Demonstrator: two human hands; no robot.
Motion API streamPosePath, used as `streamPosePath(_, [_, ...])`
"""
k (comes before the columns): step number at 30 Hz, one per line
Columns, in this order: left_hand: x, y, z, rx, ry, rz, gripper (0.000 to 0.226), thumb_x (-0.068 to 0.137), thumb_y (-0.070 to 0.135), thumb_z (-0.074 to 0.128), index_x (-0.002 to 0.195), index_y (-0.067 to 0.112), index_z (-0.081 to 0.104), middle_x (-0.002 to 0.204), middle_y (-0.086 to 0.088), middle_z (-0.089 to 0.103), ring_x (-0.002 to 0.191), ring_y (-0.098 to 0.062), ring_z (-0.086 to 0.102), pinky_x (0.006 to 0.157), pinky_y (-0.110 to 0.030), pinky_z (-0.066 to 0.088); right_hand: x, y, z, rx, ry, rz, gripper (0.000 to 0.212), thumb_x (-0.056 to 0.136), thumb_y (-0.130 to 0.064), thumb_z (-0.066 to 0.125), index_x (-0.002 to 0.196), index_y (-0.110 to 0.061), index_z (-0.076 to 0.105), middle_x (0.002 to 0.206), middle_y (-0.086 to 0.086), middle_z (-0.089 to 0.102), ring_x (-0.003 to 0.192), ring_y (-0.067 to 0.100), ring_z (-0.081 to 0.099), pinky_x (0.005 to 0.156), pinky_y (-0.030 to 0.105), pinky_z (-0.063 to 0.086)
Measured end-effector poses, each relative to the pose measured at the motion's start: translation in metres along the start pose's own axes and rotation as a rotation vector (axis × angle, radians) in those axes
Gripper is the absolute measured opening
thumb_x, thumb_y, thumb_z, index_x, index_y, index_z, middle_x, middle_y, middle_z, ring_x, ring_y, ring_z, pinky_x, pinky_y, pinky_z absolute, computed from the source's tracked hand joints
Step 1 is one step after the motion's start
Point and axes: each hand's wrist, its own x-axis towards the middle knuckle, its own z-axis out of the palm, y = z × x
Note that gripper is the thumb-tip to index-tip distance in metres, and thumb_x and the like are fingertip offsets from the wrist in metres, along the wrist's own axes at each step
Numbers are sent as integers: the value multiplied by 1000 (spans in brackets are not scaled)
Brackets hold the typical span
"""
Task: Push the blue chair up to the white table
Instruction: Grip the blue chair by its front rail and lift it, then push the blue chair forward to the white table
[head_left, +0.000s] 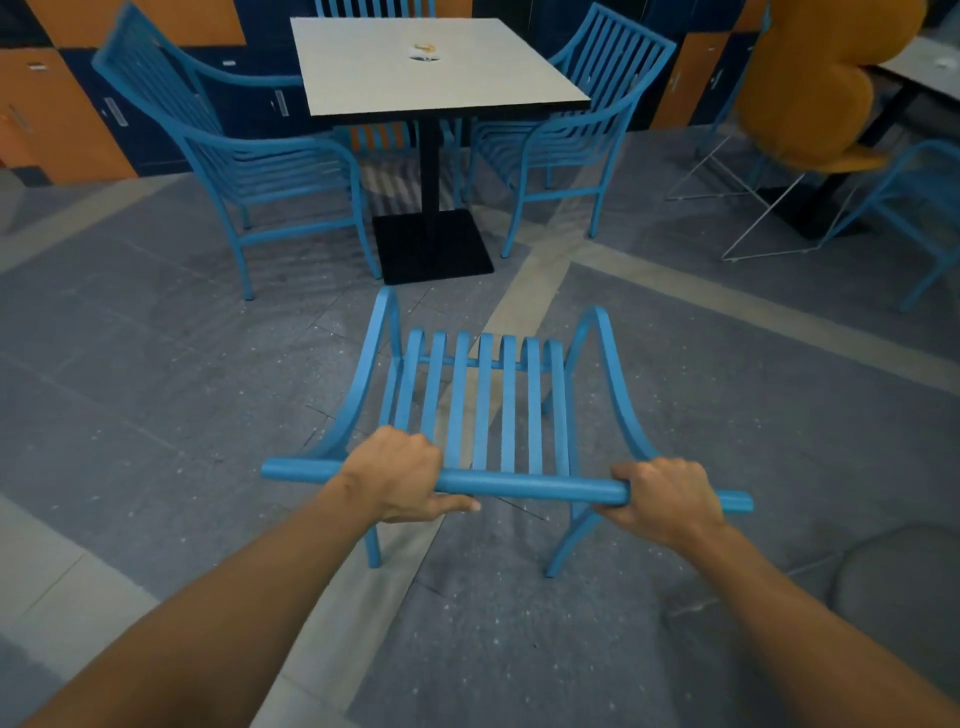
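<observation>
At upper left and upper right we saw two more blue armchairs (270, 161) (576, 140). At far right we noticed an orange chair (810, 104) beside orange-and-navy cabinets (57, 104).

A chair (483, 415) stands in the foreground, facing a table (436, 67) farther back, with open floor (156, 389) between them. Two hands grip the chair's top rail, the left hand (400, 475) left of centre, the right hand (667, 499) near its right end. More chairs flank the table left (234, 156) and right (576, 135).
</observation>
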Motion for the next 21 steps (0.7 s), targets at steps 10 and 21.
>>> streamPosePath(10, [22,104,-7,-59,36,-123,84,64,94,6,53,20,44,53,2,50,41,-13,43,43,-31,27,-16,95,6,19,-17,-166,36,63,-63,64,57,-30,51,45,-9,41,44,15,51,46,26,29])
streamPosePath(21, [41,174,-16,-72,31,-280,85,64,95,5,54,20,44,51,4,47,42,-12,43,46,-30,30,-21,160,12,33,-65,-267,37,68,-66,54,68,-30,60,50,-10,47,49,14,51,48,27,33])
